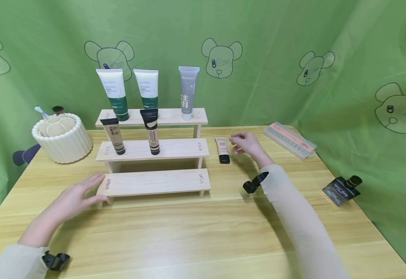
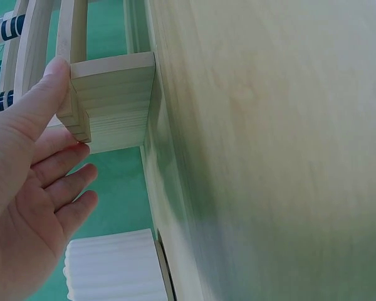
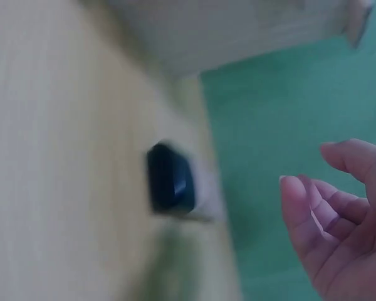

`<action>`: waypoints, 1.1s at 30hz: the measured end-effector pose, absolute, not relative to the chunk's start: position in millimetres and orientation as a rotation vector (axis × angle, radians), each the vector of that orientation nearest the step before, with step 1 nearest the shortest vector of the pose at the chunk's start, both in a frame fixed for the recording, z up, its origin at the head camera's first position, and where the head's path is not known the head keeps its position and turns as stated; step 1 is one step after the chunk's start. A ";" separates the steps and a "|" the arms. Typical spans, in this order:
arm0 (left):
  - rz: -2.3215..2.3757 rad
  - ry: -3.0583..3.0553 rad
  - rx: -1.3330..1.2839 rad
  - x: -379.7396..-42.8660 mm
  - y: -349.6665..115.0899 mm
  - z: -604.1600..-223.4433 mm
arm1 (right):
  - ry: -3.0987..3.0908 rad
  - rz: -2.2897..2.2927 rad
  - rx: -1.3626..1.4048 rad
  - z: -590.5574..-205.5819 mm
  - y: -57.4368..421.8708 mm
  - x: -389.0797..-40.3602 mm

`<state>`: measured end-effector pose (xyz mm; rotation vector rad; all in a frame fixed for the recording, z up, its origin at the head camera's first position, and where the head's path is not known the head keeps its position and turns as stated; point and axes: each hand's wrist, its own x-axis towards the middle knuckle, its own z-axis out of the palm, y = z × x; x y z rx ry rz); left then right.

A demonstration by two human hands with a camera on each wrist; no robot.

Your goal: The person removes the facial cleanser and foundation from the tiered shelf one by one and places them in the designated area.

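A three-step wooden display stand (image 1: pixel 154 183) bears upright tubes on its two upper steps. My left hand (image 1: pixel 72 199) holds the left end of the lowest step, with the thumb (image 2: pixel 41 100) at one edge and the index finger at the other. A small pink BB cream tube (image 1: pixel 222 149) with a black cap (image 3: pixel 170 179) lies on the table, right of the stand. Just right of that tube is my right hand (image 1: pixel 249 146), its fingers loosely bent and nothing between them; in the right wrist view it appears apart from the tube.
Two white-and-green tubes (image 1: pixel 114 91) and a grey tube (image 1: pixel 188 91) stand on the top step, two black-capped tubes (image 1: pixel 152 133) on the middle one. A white ribbed pot (image 1: pixel 65 141) holds brushes at left. A clear case (image 1: pixel 288 140) and a dark bottle (image 1: pixel 340 190) lie right.
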<state>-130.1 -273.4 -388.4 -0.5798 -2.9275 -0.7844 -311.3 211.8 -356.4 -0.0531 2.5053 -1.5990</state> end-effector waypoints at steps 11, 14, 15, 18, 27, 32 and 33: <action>-0.784 -2.942 -0.563 -129.2 -273.9 -387.4 | 2.523 -1.744 -0.451 -306.2 178.7 -280.6; -0.780 -2.936 -0.571 -129.1 -273.2 -386.9 | 2.498 -1.741 -0.525 -296.8 163.5 -270.2; -0.779 -2.935 -0.572 -129.1 -273.0 -386.7 | 2.489 -1.739 -0.545 -294.7 158.4 -267.5; -0.779 -2.935 -0.576 -129.5 -272.4 -386.5 | 2.479 -1.721 -0.601 -292.3 143.7 -262.7; -0.775 -2.934 -0.581 -129.5 -272.7 -387.1 | 2.429 -1.685 -0.682 -300.9 101.2 -257.9; -0.776 -2.932 -0.582 -129.7 -273.1 -387.6 | 2.411 -1.661 -0.735 -307.2 78.1 -255.6; -0.778 -2.932 -0.581 -129.7 -273.1 -387.7 | 2.406 -1.659 -0.748 -308.3 73.8 -255.2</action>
